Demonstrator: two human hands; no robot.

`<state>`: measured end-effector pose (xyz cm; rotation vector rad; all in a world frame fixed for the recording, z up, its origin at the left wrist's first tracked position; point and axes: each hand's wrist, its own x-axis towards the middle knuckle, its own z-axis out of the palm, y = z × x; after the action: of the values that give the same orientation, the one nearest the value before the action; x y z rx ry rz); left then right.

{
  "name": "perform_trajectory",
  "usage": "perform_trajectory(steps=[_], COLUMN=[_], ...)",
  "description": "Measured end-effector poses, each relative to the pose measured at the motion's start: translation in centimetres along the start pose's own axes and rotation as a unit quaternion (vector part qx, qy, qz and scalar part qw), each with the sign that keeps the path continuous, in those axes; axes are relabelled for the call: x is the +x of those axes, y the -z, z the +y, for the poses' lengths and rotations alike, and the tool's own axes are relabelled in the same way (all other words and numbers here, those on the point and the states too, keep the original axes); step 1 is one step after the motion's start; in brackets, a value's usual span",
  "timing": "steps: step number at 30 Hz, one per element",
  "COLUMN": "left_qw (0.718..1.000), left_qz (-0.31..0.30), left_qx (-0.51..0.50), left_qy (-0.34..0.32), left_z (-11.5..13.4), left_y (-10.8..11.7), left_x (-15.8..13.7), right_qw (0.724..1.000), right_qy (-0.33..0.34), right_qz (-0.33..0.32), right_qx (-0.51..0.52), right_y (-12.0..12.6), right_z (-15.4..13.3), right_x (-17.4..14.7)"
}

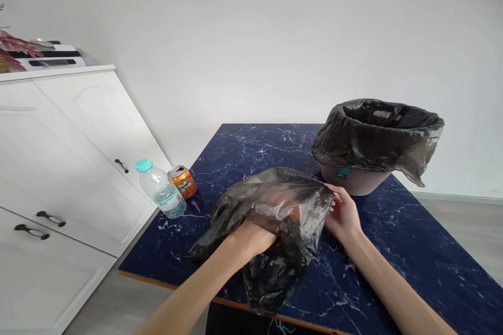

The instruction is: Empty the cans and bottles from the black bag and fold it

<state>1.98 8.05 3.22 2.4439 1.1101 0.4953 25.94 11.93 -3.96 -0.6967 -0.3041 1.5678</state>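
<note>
A thin black garbage bag (pixel 271 204) is spread over the middle of the table, its loose end hanging past the front edge. Under it, a pale rim shows faintly, but I cannot tell what it belongs to. My left hand (pixel 261 235) reaches into the bag up to the wrist, and its fingers are blurred behind the dark film. At the bag's right side, my right hand (pixel 342 213) pinches its edge between thumb and fingers. Just beyond the right hand stands a trash bin (pixel 359 180), lined with another black bag (pixel 365 141) folded over its rim.
A clear plastic bottle (pixel 161 188) with a turquoise cap and an orange soda can (pixel 183 182) stand at the table's left edge. A small object (pixel 195 205) lies near them. White cabinets (pixel 78 141) flank the dark blue marbled table (pixel 259 146); a wall is behind.
</note>
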Motion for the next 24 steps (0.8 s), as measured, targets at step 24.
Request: perform_trajectory(steps=[24], left_qw=[0.852], left_qz=[0.428], left_qx=[-0.146], left_qy=[0.263], left_z=[-10.4], left_y=[6.6], left_x=[-1.4], right_qw=[0.997], right_qy=[0.038], right_qz=[0.058], right_qx=[-0.021], right_y=[1.1], right_z=[-1.0], right_x=[0.3])
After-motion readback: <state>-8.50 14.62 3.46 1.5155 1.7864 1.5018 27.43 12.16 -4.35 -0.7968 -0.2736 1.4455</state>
